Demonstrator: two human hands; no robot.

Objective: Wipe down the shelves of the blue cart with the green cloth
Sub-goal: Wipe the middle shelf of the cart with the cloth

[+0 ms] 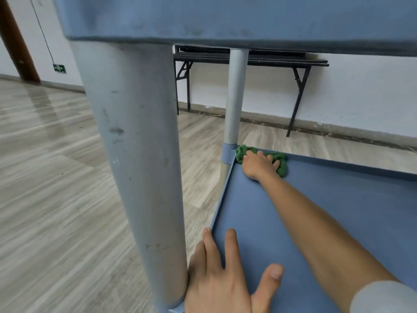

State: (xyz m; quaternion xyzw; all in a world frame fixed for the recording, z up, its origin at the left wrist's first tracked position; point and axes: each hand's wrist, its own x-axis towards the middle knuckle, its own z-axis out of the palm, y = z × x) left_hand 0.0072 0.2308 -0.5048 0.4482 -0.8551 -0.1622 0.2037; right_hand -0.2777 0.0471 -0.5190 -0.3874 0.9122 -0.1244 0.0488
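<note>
Green cloth, blue shelf, grey post, black table

Soft, even light; floor streaked by blur, perhaps motion; edges bowed by the wide lens.
</note>
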